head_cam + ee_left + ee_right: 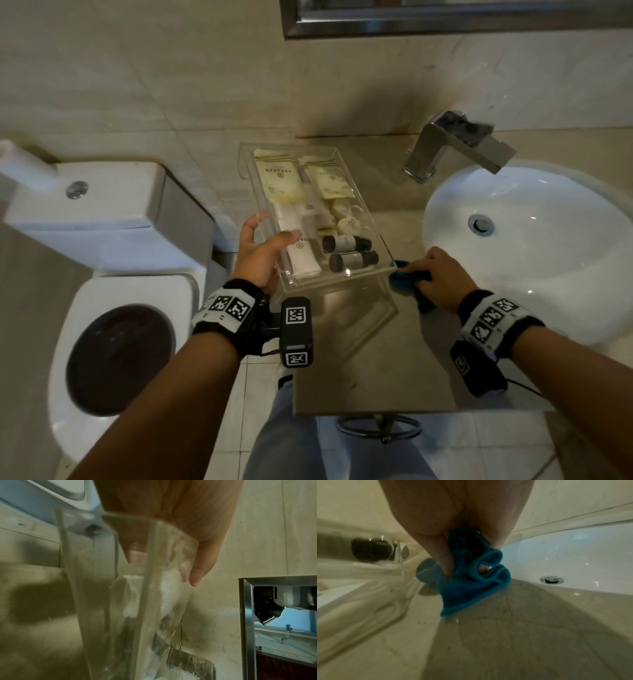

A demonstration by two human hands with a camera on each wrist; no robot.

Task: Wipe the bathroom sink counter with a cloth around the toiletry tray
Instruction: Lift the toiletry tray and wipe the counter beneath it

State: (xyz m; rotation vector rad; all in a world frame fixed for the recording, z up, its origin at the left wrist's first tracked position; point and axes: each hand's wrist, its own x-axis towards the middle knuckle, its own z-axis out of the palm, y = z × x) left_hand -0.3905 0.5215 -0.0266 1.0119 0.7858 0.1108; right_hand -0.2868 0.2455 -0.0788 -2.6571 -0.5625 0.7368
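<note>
Hands first: our left hand grips the near left edge of the clear tray, lifting it above the worktop; our right hand bunches the blue cloth just beside the tray's near right corner. We should keep the tray level so the bottles stay put, and sweep the cloth flat underneath, short of the sink.

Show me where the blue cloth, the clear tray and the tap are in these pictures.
blue cloth [464, 588]: right wrist view, on the flat fold below the fingers.
clear tray [373, 274]: head view, on its near right rim.
tap [445, 150]: head view, on the metal body above the base.
</note>
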